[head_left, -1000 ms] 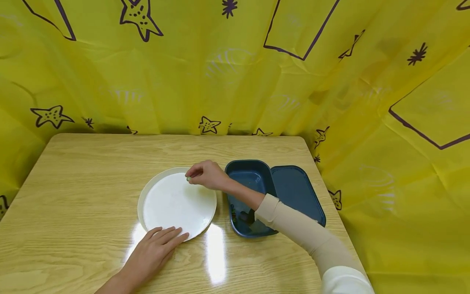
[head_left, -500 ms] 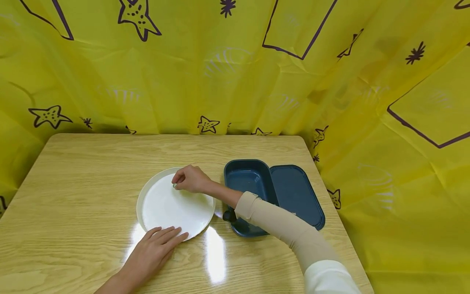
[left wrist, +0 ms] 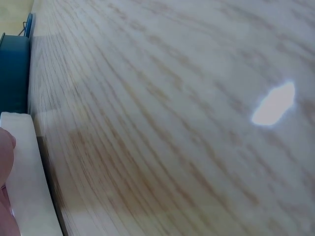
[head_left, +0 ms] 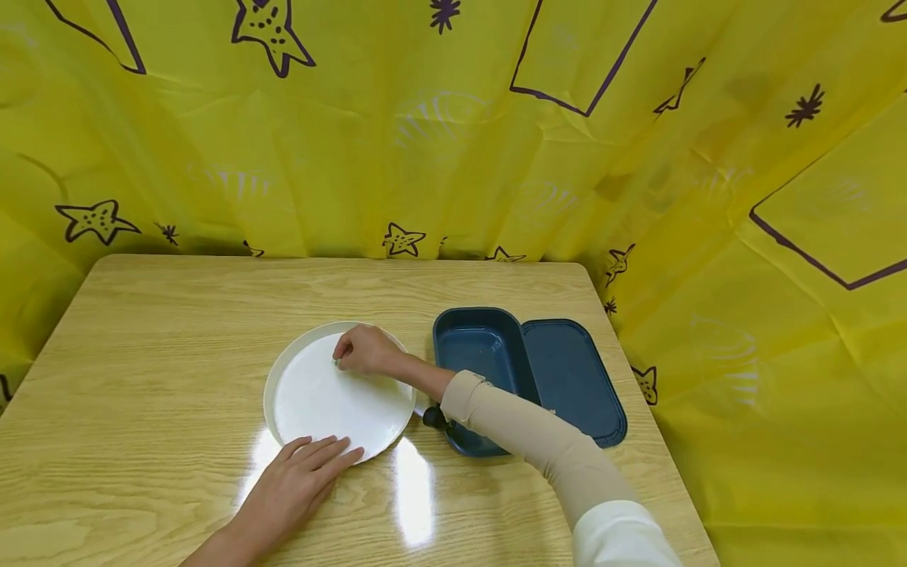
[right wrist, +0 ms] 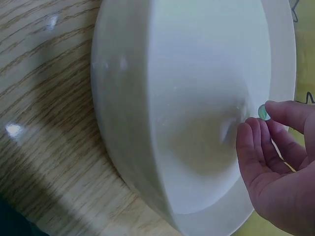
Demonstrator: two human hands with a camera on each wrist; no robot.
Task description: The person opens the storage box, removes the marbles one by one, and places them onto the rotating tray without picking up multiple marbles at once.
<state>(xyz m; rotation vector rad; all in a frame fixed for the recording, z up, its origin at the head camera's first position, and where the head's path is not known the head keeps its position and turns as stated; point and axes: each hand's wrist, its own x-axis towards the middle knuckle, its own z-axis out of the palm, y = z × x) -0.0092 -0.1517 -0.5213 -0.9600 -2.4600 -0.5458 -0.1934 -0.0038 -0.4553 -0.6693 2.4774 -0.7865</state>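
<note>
A round white plate [head_left: 340, 409] with a raised rim sits on the table. Over its far part, my right hand [head_left: 367, 350] pinches a small translucent green marble [right wrist: 263, 112] between thumb and fingertips, close above the white surface. The remaining fingers are bent alongside, as the right wrist view shows. My left hand [head_left: 301, 480] rests on the plate's near rim with its fingers extended. In the left wrist view, only a bit of that hand's fingers [left wrist: 6, 157] shows at the rim.
Right of the plate stands a dark blue rectangular container [head_left: 482, 346], partly covered by the right forearm. Its flat blue lid [head_left: 574, 378] lies beside it. A black wrist camera [head_left: 434, 418] hangs under the right sleeve. A yellow patterned curtain [head_left: 453, 157] borders the wooden table [head_left: 177, 339].
My right hand has moved left and slightly nearer over the plate with the marble. The forearm now hides the small green things seen earlier in the container. My left hand has stayed put.
</note>
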